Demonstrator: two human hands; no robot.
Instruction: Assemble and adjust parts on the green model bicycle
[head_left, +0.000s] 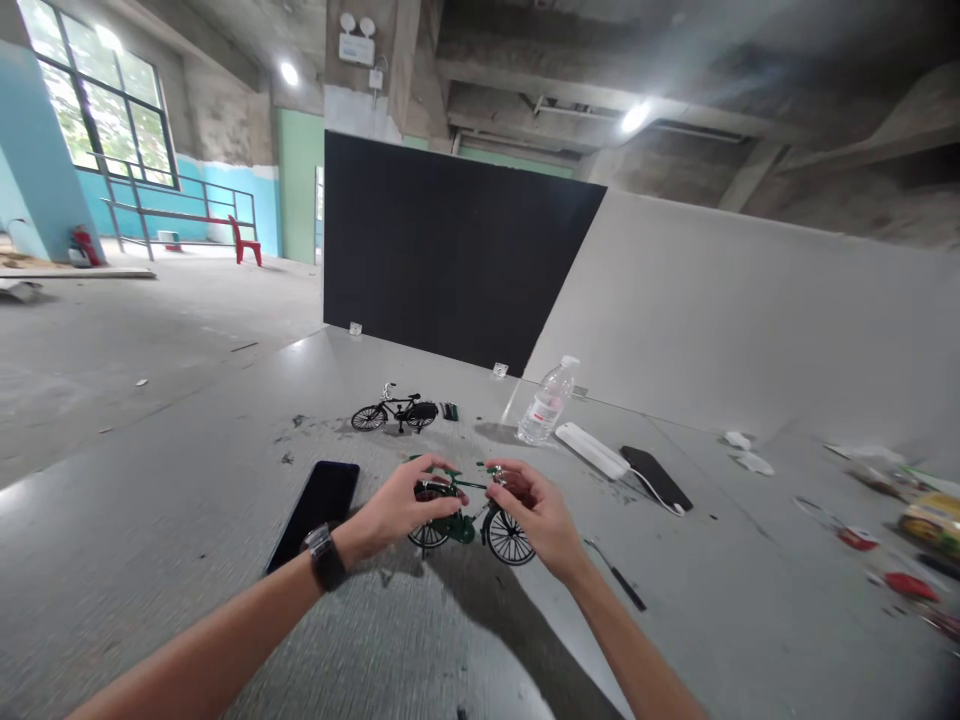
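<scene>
A small green model bicycle stands upright on the grey table, between my two hands. My left hand grips its rear part near the saddle and back wheel, thumb on the near side. At the front, my right hand has its fingers closed around the handlebar area above the front wheel. Fingers cover parts of the saddle and handlebar. Farther back stands a black model bicycle with a dark box over its rear wheel. Just behind that wheel lies a small dark green piece.
A smartphone lies left of my left hand. Behind my right hand are a water bottle, a white power bank with a cable and a black phone. A screwdriver lies at right; wrappers clutter the far right. A black panel borders the table's back.
</scene>
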